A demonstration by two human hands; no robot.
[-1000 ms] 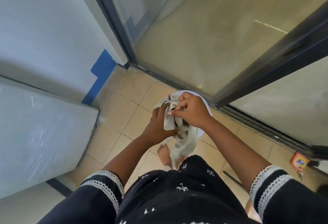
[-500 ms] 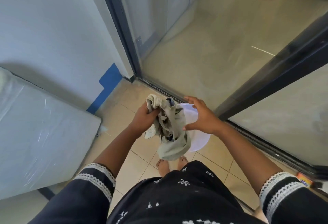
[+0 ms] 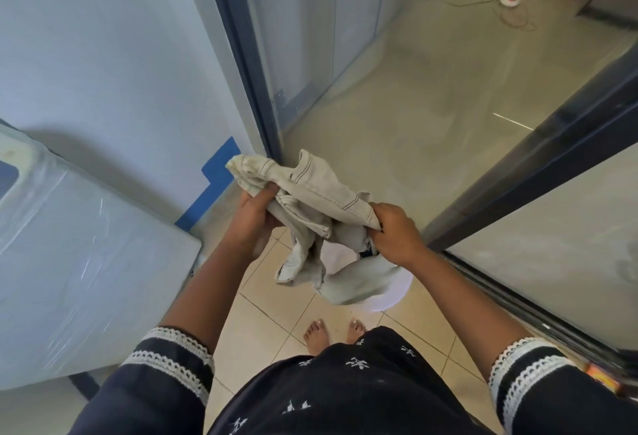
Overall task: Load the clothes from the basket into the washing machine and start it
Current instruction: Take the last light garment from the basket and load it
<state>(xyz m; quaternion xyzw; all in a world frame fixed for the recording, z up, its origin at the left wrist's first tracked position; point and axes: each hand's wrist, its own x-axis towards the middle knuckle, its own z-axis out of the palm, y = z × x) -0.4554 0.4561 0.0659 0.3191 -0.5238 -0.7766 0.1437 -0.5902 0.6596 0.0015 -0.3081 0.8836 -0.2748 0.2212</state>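
Garment (image 3: 312, 189): pale beige denim-like cloth, dark contrast stitching, crumpled, held above the basket.
Left hand (image 3: 251, 217): clenched on the bunched cloth.
Right hand (image 3: 397, 236): pinching a stitched hem.
Basket (image 3: 397, 291): round, white, smooth plastic, on beige tiles.
Washing machine (image 3: 86, 255): at left, glossy film-wrapped.
Writing: none legible.

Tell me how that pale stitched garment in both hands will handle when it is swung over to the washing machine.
The garment is probably floppy: it sags between the left hand and right hand. Its loose ends dangle over the white basket, so they may trail or snag. The stitched seams suggest heavyish cloth.
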